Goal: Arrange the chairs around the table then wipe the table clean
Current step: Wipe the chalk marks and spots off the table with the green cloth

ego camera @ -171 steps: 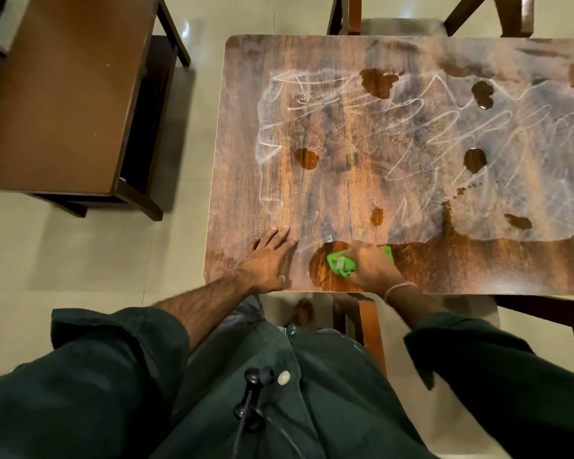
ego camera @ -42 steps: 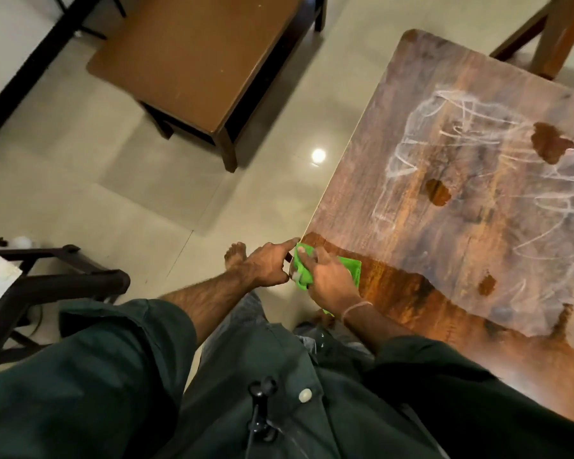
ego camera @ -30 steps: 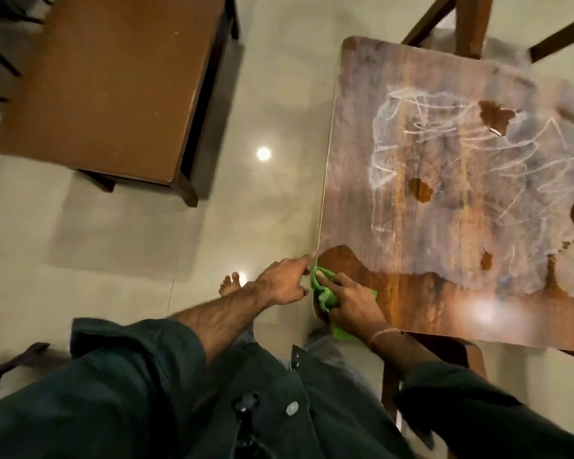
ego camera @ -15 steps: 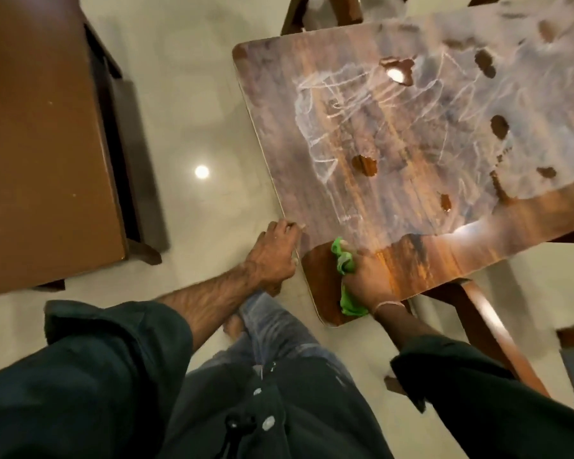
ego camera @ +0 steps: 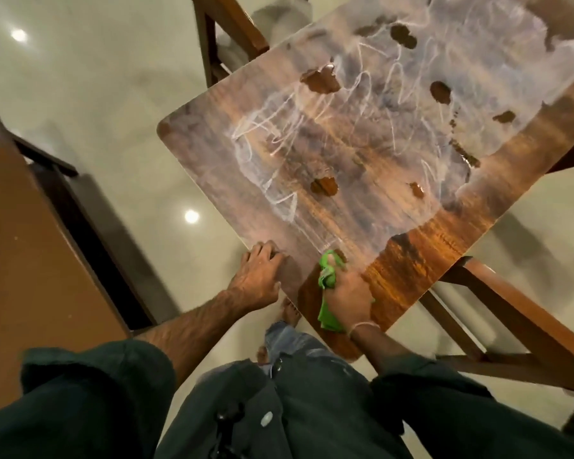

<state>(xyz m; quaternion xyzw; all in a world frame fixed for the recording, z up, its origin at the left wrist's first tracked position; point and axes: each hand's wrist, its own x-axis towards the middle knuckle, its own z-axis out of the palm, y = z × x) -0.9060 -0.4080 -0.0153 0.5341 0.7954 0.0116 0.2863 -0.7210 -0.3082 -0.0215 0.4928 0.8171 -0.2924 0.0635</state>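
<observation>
Gripping a crumpled green cloth (ego camera: 326,311), the right hand (ego camera: 348,294) presses it onto the near corner of the worktop (ego camera: 362,154). Just beside it, the left hand (ego camera: 259,279) rests with fingers curled on the worktop's edge. That makes one cloth and two hands. The worktop is glossy wood-grain with rounded corners. A wiped, warm-brown strip runs along its near side. The rest carries a dull whitish film, crossed by scribbled white lines and broken by several bare brown patches. Two wooden chairs show: one (ego camera: 517,326) under the right side, one (ego camera: 232,31) at the far end. A plain brown table (ego camera: 20,243) stands left, on shiny pale floor tiles (ego camera: 96,77).
</observation>
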